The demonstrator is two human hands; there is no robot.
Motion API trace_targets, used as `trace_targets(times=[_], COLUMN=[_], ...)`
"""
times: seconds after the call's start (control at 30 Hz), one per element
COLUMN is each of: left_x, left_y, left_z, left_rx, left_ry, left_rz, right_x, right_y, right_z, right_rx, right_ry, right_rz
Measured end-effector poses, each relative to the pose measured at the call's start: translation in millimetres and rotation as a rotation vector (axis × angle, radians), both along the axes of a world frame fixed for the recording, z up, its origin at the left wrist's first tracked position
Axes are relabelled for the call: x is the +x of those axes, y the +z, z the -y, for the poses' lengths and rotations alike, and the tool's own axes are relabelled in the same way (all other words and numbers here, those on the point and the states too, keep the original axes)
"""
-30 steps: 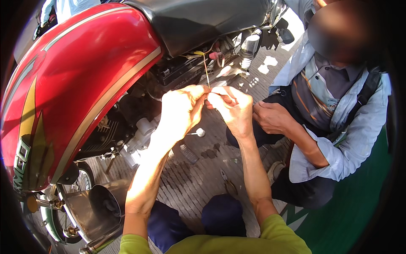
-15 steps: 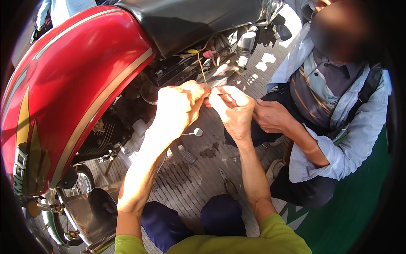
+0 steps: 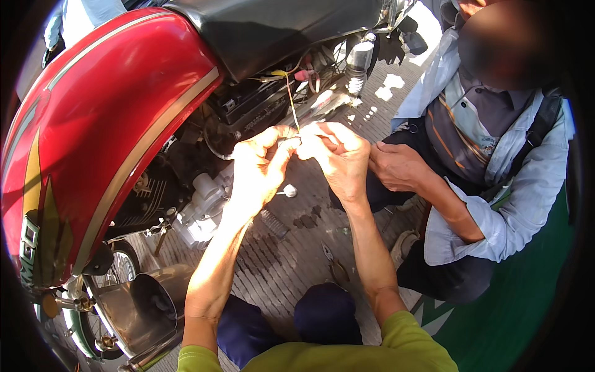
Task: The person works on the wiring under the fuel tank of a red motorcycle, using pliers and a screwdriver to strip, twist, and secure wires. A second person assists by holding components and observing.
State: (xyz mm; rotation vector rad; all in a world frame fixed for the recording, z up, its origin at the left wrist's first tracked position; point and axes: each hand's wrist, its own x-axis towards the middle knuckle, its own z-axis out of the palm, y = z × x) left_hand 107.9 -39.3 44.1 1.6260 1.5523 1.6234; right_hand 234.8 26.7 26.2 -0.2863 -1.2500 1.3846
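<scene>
In the head view, the left hand (image 3: 255,168) and right hand (image 3: 343,162) meet, fingertips pinched on the lower end of the thin wire (image 3: 291,101), which lies at 12 o'clock from centre, where tugging toward 6 could strain it near the yellow connector (image 3: 279,73).

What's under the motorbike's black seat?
Below the seat, a yellow piece, a pink piece and a thin wire reaching the left hand and right hand show. The seat hides anything deeper in; the hands cover the wire's bottom.
</scene>
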Motion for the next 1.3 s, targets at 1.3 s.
trace_targets(times=[1.3], left_x=[-16.7], left_y=[20.6], left_z=[-65.9], left_rx=[-0.310], left_ry=[-0.312], left_rz=[0.126], right_x=[9.5], right_y=[-29.7], right_z=[-36.0], right_rx=[0.173], right_ry=[-0.238], right_rz=[0.196])
